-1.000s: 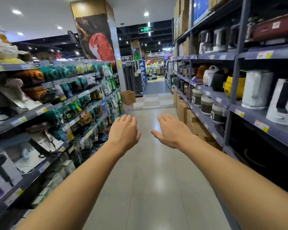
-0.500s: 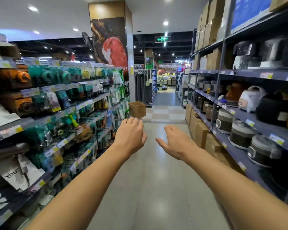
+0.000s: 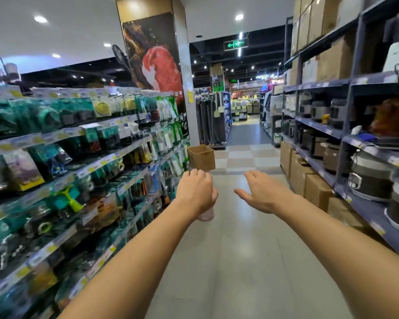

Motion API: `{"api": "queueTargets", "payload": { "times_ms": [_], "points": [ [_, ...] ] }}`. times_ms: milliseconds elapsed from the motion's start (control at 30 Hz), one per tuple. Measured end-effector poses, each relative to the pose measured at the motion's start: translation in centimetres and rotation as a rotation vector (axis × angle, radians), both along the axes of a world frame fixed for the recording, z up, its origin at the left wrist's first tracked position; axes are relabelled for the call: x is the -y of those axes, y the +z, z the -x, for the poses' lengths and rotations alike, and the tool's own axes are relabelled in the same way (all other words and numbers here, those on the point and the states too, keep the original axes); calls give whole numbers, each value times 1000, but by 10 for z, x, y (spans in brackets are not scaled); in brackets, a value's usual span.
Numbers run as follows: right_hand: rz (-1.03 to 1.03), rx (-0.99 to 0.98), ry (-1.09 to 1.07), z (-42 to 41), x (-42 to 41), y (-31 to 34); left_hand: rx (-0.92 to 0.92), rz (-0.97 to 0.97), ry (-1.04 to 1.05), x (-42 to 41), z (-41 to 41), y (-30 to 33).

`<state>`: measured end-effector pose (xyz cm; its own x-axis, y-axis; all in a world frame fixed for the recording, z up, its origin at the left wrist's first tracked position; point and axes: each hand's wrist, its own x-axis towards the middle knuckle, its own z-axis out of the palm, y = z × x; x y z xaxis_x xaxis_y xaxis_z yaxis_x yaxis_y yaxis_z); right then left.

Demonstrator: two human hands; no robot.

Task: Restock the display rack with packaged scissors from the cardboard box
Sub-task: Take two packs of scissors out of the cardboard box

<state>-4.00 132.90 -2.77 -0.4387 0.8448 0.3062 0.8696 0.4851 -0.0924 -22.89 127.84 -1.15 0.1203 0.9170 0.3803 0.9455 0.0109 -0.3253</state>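
Both arms are stretched forward over the floor (image 3: 251, 261) of a shop aisle. The left hand (image 3: 197, 192) is seen from the back, with the fingers (image 3: 195, 174) curled loosely downward. A small pale, blurred object (image 3: 206, 214) shows just under this hand, but I cannot tell what it is or whether the hand holds it. The right hand (image 3: 264, 194) is open, the palm turned toward the left hand, the thumb pointing inward, and it holds nothing. The two hands are near each other but apart.

The cardboard box (image 3: 201, 157) stands on the floor farther along the aisle, beyond the left hand, just beside the far end of the display rack (image 3: 78, 171). Its top is open; what is inside cannot be seen. The display rack runs along the left side of the aisle, with many hanging packets in green and clear wrapping and yellow price tags on the shelf edges. The packets are too blurred to tell which are scissors.

On the right side stand grey shelves (image 3: 346, 134) with rice cookers (image 3: 369, 178) and brown cartons (image 3: 316, 189) below them.
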Motion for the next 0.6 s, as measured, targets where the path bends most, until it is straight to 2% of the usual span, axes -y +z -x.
{"api": "queueTargets", "payload": {
  "times_ms": [100,267,433,600],
  "points": [
    [26,-2,-19,2,-100,8,-37,24,10,-90,5,11],
    [56,-39,-15,23,-236,11,41,75,45,-216,24,8],
    [39,-37,31,56,-357,-9,70,69,65,-332,53,-7],
    [1,49,78,85,-482,-36,47,129,104,-466,78,-39]
  ]
}}
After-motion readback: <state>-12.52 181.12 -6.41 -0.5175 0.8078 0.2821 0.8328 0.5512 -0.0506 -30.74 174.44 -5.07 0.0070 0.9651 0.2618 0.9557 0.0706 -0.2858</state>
